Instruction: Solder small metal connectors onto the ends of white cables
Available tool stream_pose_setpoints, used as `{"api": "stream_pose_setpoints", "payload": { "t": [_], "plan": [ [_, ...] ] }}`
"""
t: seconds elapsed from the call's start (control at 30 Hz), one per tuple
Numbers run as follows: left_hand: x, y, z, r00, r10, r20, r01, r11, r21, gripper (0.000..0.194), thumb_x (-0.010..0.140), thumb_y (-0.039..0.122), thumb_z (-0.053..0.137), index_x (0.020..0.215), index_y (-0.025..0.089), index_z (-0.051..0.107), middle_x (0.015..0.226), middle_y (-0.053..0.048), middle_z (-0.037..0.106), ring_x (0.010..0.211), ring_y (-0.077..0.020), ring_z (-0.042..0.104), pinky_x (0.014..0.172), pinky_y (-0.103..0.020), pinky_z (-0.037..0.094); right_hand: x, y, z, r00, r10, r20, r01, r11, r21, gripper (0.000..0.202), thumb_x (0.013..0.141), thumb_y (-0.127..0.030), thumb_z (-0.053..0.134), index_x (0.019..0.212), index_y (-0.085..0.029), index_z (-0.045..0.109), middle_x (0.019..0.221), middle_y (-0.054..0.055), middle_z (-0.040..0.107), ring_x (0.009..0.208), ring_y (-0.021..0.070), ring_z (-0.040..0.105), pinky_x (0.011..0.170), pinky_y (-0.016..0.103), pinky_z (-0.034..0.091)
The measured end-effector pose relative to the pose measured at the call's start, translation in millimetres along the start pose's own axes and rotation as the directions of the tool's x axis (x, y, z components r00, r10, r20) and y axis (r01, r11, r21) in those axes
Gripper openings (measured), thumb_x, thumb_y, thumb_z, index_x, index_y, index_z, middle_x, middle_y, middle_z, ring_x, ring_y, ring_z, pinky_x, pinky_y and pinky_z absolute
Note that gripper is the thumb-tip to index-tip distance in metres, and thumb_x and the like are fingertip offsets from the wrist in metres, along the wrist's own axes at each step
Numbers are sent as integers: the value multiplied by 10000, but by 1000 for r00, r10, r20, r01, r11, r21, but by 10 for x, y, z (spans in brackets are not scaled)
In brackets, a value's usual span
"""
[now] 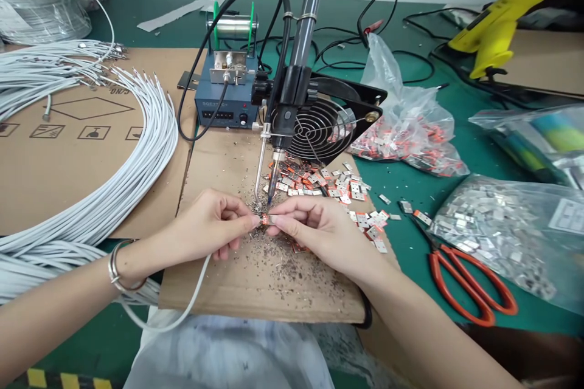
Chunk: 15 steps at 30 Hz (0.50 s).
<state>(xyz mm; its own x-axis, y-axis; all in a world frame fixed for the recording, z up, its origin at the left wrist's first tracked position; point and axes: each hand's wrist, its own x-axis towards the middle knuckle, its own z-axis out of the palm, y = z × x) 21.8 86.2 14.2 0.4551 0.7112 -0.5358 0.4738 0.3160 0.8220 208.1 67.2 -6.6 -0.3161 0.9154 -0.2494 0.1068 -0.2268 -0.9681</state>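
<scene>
My left hand [219, 222] pinches the end of a white cable [201, 282], which loops down below the wrist. Between the fingertips of my right hand [314, 225] is a small USB connector [264, 219] with orange on it. Cable end and connector meet right under the tip of a soldering iron [274, 179], clamped upright in a stand. A thin metal solder feed tube [261, 170] comes down beside the iron's tip. Whether the tip touches the connector, I cannot tell.
A blue solder feeder [223, 100] with a wire spool and a black fan [323, 127] stand behind. Loose connectors [337, 185] lie right of the iron. Orange-handled scissors [469, 285] and bagged metal parts [497, 231] are at right. Bundled white cables [137, 176] curve at left.
</scene>
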Motion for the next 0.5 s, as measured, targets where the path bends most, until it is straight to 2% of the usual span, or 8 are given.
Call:
{"api": "stream_pose_setpoints", "payload": {
  "t": [0.2,0.33,0.5],
  "plan": [
    [-74,-22,7,997,52,62,-51,998,-20,262,800,375,554,760,126,623,481,33,552,380,-53,497,383,-131,405,-77,-22,-21,997,-32,64,31,999,5,106,757,-265,649,766,-160,656,665,32,696,566,110,602,488,192,411],
    [-238,-19,92,991,55,119,-44,994,-100,262,808,379,552,791,131,634,491,36,553,391,-47,484,404,-134,408,-282,-57,9,998,-6,65,2,999,51,116,756,-279,671,789,-168,658,665,29,699,577,113,613,503,187,434],
    [-464,-56,243,980,51,190,-17,984,-176,286,815,403,541,812,132,633,502,30,555,390,-50,478,392,-135,378,-563,-89,104,999,-27,47,17,982,188,129,734,-284,709,773,-170,663,640,26,695,586,122,644,533,190,485]
  ]
}}
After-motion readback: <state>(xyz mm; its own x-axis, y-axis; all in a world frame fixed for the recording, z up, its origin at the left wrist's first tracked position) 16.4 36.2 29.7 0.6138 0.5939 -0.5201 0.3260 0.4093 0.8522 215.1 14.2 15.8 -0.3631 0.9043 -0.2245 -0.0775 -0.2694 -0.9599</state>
